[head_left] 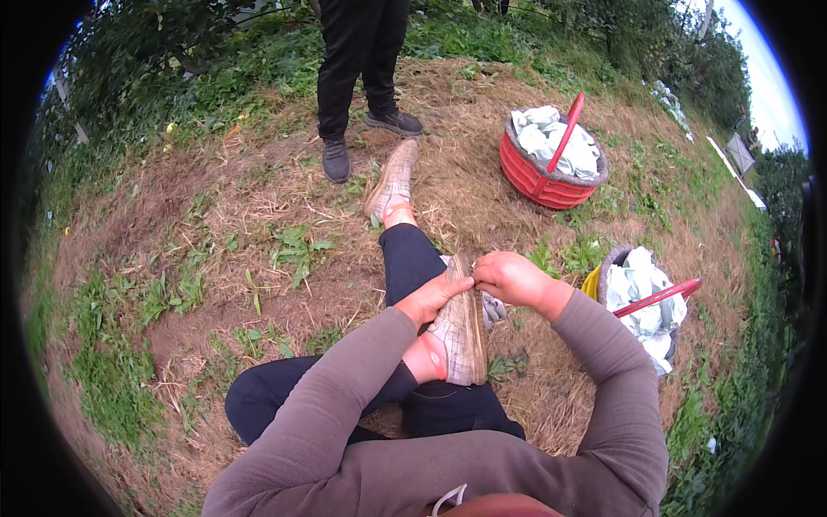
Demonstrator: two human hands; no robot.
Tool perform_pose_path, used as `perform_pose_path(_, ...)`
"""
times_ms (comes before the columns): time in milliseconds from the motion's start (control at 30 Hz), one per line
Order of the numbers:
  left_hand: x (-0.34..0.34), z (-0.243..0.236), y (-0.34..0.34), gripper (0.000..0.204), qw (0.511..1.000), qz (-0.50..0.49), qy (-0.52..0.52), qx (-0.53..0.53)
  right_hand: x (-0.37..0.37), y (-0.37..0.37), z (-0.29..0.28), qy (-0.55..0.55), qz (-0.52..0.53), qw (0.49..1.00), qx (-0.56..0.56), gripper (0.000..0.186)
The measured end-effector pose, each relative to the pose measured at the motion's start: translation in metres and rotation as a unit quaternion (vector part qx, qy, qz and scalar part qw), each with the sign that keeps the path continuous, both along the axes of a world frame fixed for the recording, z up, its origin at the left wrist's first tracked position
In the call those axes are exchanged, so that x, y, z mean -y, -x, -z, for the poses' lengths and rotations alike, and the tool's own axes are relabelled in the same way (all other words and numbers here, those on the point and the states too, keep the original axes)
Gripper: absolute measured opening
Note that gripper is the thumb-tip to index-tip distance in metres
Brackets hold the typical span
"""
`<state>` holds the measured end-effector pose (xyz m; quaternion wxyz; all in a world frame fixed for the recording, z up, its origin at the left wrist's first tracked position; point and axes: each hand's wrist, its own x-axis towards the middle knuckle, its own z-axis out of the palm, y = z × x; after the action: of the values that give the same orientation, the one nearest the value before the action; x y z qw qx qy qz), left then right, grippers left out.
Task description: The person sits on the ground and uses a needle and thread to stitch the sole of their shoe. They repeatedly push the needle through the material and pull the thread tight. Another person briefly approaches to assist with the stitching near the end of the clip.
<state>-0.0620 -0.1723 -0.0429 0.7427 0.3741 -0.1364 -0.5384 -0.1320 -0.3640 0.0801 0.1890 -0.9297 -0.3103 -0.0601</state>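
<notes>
I sit on the ground with one leg bent across the other, the sole of a worn beige shoe turned up to the right. My left hand is wrapped round the front part of this shoe, its thumb lying over the sole edge. Against the sole near the toe, my right hand is closed in a pinch, fingertips meeting the left thumb. Whatever is between those fingertips is too small to make out. My other leg stretches forward, wearing a matching beige shoe.
A person in black trousers and dark shoes stands just beyond my outstretched foot. Ahead to the right stands a red basket full of pale crumpled bags. Nearer on the right, a similar basket with a red handle holds more. Dry grass and weeds surround me.
</notes>
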Motion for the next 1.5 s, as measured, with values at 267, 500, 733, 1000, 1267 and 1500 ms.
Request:
perform_pose_path(267, -0.002, -0.006, 0.0, 0.063, 1.0, 0.007, 0.006, 0.002, -0.001, 0.001, -0.005, 0.03, 0.01, 0.999, -0.022, 0.011)
perform_pose_path(500, 0.001, -0.003, 0.0, 0.061, 1.0, 0.01, 0.02, 0.001, -0.018, -0.005, -0.066, 0.22, 0.036, 0.974, -0.03, 0.018)
perform_pose_path(733, 0.003, 0.002, -0.007, 0.073, 1.0, -0.003, 0.011, -0.02, -0.131, -0.005, -0.189, 0.361, -0.098, 0.926, -0.047, 0.016)
perform_pose_path(1000, -0.012, 0.0, -0.001, 0.063, 0.998, -0.038, -0.044, -0.037, -0.264, 0.054, -0.169, 0.549, -0.275, 0.742, -0.267, 0.021)
perform_pose_path(1267, -0.01, -0.017, 0.008, 0.08, 0.999, -0.041, 0.008, -0.033, -0.248, 0.114, -0.114, 0.494, -0.389, 0.708, -0.321, 0.02)
perform_pose_path(1500, -0.012, -0.02, 0.008, 0.077, 0.998, -0.043, -0.046, -0.015, -0.234, 0.133, -0.091, 0.468, -0.431, 0.699, -0.328, 0.019)
